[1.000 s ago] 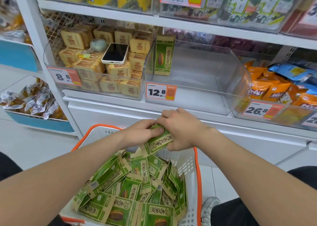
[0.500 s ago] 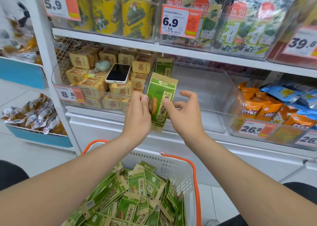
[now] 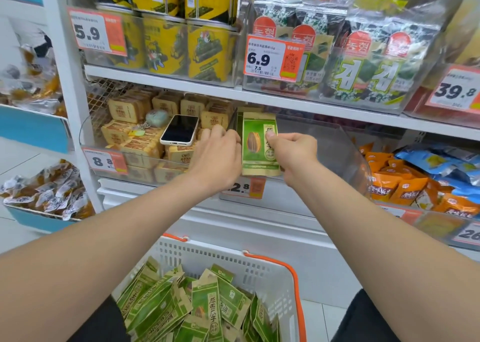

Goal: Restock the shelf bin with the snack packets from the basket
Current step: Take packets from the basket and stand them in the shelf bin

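On the shop shelf, left hand and right hand each close their grip on one green snack packet, upright at the clear bin's near left, likely so it faces front.

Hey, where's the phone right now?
Head view, middle shelf: the phone lies screen-up on the tan packets in the left-hand clear bin, just left of the left hand and the green packet.
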{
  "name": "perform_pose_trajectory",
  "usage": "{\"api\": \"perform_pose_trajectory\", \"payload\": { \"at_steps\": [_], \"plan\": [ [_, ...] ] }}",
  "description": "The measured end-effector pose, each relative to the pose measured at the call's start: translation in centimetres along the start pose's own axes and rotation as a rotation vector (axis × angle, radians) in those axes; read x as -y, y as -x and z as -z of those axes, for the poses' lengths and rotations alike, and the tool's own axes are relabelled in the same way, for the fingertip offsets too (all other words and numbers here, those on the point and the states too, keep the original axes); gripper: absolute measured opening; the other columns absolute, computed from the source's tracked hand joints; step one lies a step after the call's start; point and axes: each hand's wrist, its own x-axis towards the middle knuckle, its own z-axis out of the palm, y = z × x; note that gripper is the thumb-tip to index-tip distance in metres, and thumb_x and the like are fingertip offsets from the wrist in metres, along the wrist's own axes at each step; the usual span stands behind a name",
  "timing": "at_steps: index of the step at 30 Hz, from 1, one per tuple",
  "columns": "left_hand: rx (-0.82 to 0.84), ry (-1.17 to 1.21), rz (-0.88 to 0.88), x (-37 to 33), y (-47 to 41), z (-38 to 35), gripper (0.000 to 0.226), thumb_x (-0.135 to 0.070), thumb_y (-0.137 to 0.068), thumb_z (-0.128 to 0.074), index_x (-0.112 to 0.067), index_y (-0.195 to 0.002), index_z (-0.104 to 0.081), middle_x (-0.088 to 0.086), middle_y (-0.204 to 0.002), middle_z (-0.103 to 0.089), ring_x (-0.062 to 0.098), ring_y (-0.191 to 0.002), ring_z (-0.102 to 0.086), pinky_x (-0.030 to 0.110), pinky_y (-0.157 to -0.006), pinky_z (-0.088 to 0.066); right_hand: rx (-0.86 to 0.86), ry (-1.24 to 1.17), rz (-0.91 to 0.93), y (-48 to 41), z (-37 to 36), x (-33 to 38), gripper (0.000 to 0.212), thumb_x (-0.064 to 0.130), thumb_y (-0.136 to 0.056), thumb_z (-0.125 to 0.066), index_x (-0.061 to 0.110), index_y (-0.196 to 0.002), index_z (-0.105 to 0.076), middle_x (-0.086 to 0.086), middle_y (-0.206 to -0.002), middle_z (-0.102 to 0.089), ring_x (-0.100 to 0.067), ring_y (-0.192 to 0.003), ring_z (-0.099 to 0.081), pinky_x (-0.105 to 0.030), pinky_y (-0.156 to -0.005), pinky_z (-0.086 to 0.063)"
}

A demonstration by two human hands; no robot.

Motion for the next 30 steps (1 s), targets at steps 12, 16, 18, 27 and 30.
{"api": "perform_pose_trajectory", "payload": {
  "at_steps": [12,16,18,27,30],
  "plan": [
    [0.01,-0.117,-0.122,3.3,-2.4,-3.3,0.037,-0.038,-0.096,-0.038,-0.02,-0.095,-0.07,0.005,-0.127,-0.048,0.028,-0.103,-0.053,0.044,-0.086,-0.042,0.016,0.116,0.074,-8.4,-3.1,-2.7,0.04,0.035,-0.093,-0.078,0.017,-0.126,-0.063,-0.004,-0.118,-0.069,-0.027,-0.109,-0.067,-0.041,-0.1,-0.055],
    [0.084,-0.048,-0.164,4.3,-2.6,-4.3,0.035,-0.034,-0.091,-0.042,-0.018,-0.092,-0.072,0.007,-0.14,-0.038,0.03,-0.111,-0.053,0.044,-0.088,-0.045,0.068,0.215,0.153,-9.8,-5.5,-3.3,0.034,0.027,-0.094,-0.077,0.02,-0.124,-0.062,-0.002,-0.113,-0.07,-0.025,-0.104,-0.068,-0.04,-0.095,-0.057],
    [0.093,-0.015,-0.177,4.6,-2.7,-4.6,0.033,-0.032,-0.091,-0.044,-0.016,-0.09,-0.073,0.007,-0.144,-0.035,0.032,-0.111,-0.055,0.044,-0.087,-0.049,0.07,0.255,0.193,-10.6,-6.4,-3.4,0.028,0.018,-0.094,-0.075,0.018,-0.121,-0.065,-0.004,-0.109,-0.073,-0.023,-0.097,-0.07,-0.037,-0.089,-0.059],
    [0.083,-0.006,-0.205,5.1,-2.7,-5.0,0.038,-0.034,-0.091,-0.037,-0.016,-0.09,-0.07,0.008,-0.148,-0.032,0.037,-0.118,-0.052,0.049,-0.088,-0.051,0.072,0.546,0.229,-11.3,-7.8,-4.0,0.021,0.022,-0.093,-0.075,0.022,-0.101,-0.056,-0.008,-0.111,-0.074,-0.03,-0.107,-0.07,-0.039,-0.093,-0.058],
    [0.078,-0.012,-0.207,5.0,-2.6,-5.0,0.036,-0.033,-0.092,-0.038,-0.016,-0.09,-0.069,0.009,-0.148,-0.033,0.037,-0.115,-0.053,0.05,-0.085,-0.052,0.064,0.501,0.197,-11.3,-7.9,-3.9,0.029,0.023,-0.092,-0.076,0.016,-0.112,-0.056,-0.009,-0.114,-0.072,-0.03,-0.108,-0.069,-0.036,-0.089,-0.058]
  ]
}}
